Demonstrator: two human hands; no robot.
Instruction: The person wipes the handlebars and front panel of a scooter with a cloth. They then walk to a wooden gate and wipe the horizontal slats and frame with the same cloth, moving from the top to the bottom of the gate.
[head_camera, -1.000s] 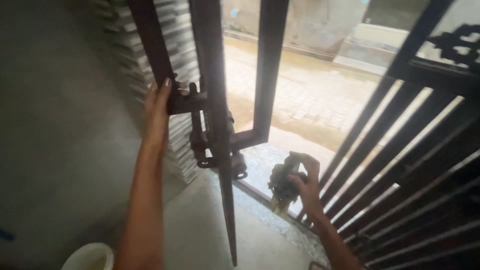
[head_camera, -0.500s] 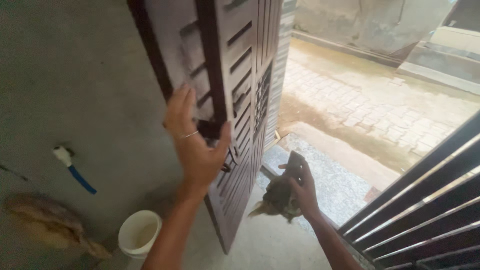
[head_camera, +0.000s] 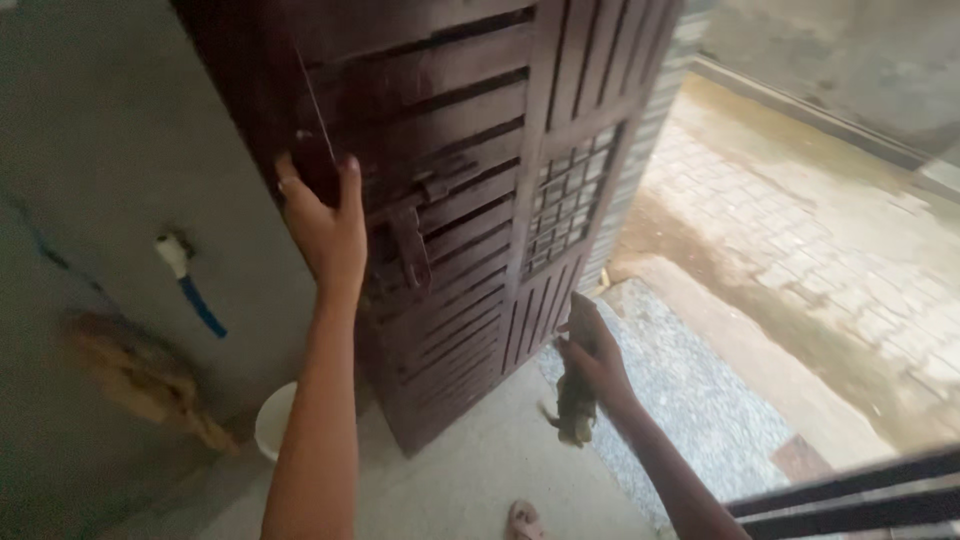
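Observation:
My left hand grips the edge of a dark brown metal gate leaf with horizontal slats and a small grille panel. Just right of my hand, a sliding bolt latch hangs on the leaf. The leaf stands swung back near the grey wall. My right hand is lower, near the threshold, closed on a crumpled greyish-green cloth that dangles below it.
A white bucket stands on the floor behind my left arm. A tap with a blue hose sticks out of the grey wall. Brick paving lies outside. The second gate leaf's bars cross the bottom right. A foot shows at the bottom.
The gate leaf has swung from edge-on to nearly flat against the left wall, my left hand staying on it. My right hand with the cloth has stayed low near the threshold.

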